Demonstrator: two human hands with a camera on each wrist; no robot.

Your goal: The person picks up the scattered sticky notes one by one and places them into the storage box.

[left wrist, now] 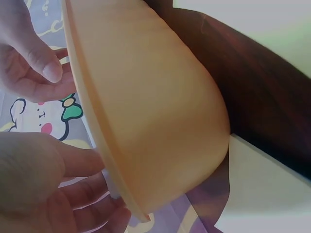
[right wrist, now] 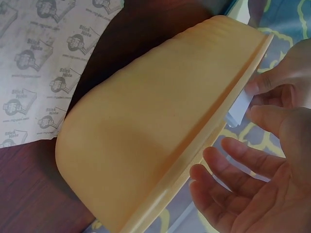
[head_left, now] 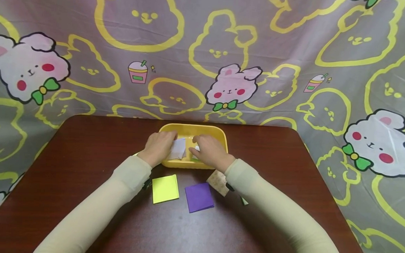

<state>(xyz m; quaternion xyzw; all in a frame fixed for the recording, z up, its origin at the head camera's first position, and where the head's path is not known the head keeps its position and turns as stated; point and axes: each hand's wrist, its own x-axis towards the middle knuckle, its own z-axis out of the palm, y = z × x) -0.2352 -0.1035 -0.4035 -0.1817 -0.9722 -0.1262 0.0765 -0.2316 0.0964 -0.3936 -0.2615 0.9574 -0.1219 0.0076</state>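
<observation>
A yellow plastic bin [head_left: 219, 131] stands at the back of the table. My left hand [head_left: 158, 147] reaches over its left side and pinches a white paper [head_left: 178, 149]; the right wrist view shows this paper [right wrist: 240, 108] between thumb and fingers by the rim. Over the bin's right part is my right hand [head_left: 211, 151], its fingers spread and loosely bent [right wrist: 243, 179], with nothing seen in its grip. Another white piece lies below it, partly hidden. The bin's outer wall [left wrist: 146, 97] fills much of the left wrist view.
In front of the bin lie a yellow square pad [head_left: 165, 189], a purple square pad [head_left: 199, 198] and a beige printed square [head_left: 217, 182] partly under the right wrist. A small pale green piece [head_left: 244, 201] shows beside the right sleeve. A patterned cloth [head_left: 178, 58] hangs behind the table.
</observation>
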